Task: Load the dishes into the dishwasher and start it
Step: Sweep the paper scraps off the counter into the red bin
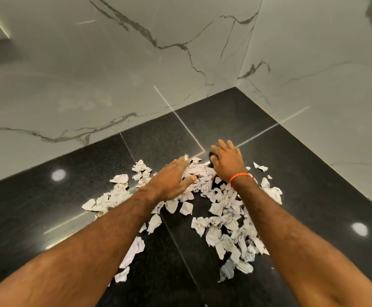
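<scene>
No dishes visible. Left hand [171,180] and right hand [227,161] flat, holding nothing, on light, flimsy paper scraps [225,220].

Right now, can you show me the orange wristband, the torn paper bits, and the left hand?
orange wristband [239,176], head view, on its outer edge.
torn paper bits [225,231], head view, on one scrap.
left hand [173,180], head view, back of hand.

You are looking at an evenly lit, fairly bright frame: overhead lamps show as two round glare spots [58,175] on the glossy black floor [302,185], with thin bright streaks beside them. Your wide lens bends the marble walls [92,74] and stretches your forearms at the edges; focus stays mostly sharp.
</scene>
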The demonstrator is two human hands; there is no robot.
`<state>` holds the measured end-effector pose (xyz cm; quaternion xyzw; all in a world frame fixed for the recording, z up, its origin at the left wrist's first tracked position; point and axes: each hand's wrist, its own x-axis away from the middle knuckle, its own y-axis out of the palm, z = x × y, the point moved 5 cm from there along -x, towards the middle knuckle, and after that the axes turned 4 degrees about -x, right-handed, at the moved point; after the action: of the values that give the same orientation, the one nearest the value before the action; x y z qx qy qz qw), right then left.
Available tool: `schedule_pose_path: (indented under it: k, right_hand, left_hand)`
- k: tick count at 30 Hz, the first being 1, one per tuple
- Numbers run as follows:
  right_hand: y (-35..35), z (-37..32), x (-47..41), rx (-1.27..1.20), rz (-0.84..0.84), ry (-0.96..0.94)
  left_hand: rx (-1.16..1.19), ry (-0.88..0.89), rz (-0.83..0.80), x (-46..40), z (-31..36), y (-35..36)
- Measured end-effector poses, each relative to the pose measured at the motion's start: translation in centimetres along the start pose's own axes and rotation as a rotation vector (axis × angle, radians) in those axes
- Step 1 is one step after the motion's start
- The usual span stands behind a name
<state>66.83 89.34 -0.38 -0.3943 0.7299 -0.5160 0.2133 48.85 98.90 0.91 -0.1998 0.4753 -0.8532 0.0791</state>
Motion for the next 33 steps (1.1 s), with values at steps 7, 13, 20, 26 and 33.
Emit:
schedule_pose_path:
  k: [7, 13, 20, 26, 33]
  right_hand:
    - [-1.3, 1.0, 6.6, -0.300, -0.022, -0.129]
    - [-4.6, 10.1, 7.5, -0.157, 0.230, 0.222]
    - [-0.4, 8.1, 10.5, -0.237, -0.017, 0.123]
    - [-3.1, 3.2, 10.9, -0.174, 0.291, 0.130]
    - [-1.7, -5.8, 9.5, -0.122, 0.311, 0.004]
  left_hand:
    - [0.026, 0.190, 0.084, -2.1, 4.3, 0.8]
    - [-0.197, 0.250, -0.019, -5.2, 7.7, 3.6]
    - [-0.130, 0.253, -0.146, -3.5, 9.1, 4.5]
    - [-0.019, 0.230, 0.131, 1.3, 5.5, 0.0]
    - [-0.060, 0.012, 0.267, 7.1, -2.5, -2.3]
